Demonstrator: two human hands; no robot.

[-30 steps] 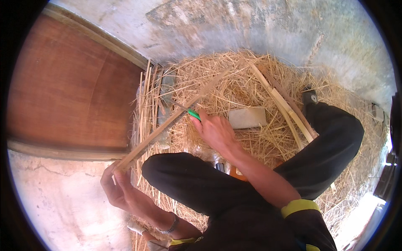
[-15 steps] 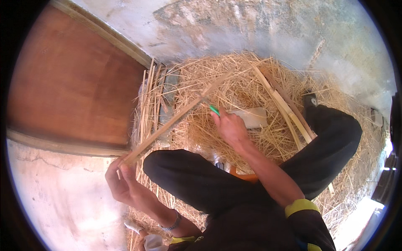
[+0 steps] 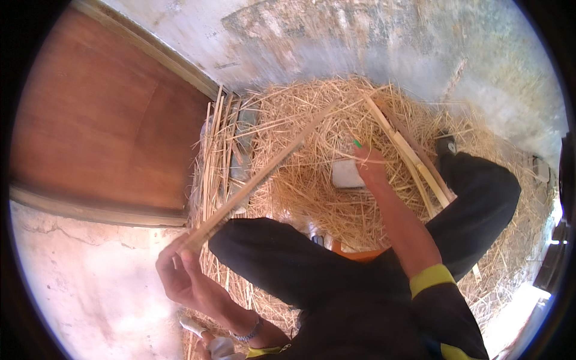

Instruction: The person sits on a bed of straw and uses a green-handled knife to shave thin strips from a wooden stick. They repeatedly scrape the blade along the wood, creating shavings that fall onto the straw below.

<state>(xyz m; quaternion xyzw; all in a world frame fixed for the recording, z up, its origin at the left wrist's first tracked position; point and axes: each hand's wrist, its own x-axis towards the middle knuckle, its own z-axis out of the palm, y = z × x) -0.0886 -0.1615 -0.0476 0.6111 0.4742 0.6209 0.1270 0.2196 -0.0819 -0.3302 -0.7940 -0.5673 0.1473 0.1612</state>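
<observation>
We are gripping the near end of a long split cane strip (image 3: pixel 264 171) in our left hand (image 3: pixel 180 273), fingers curled shut around it, so the strip is running up and away from us across our knee and over the heap of straw (image 3: pixel 312 126). Our right hand (image 3: pixel 369 168) is reaching out over the straw and closing around a small green-handled tool (image 3: pixel 357 144); only the green tip is showing, so we are not able to tell what kind of blade it carries. In our judgement the strip could be slipping or twisting, since we are holding it at one end only and its far end is lying loose. The tool could also be snagging in the loose stalks around it and pulling toward our fingers. Counting what is showing: one strip in hand, one green-handled tool, one pale flat block (image 3: pixel 348 174) just beside the right hand, a bundle of at least three thicker canes (image 3: pixel 408 156) lying past the right forearm, several thin strips (image 3: pixel 216 144) beside the wooden door (image 3: pixel 102 126), and straw too tangled for counting.
</observation>
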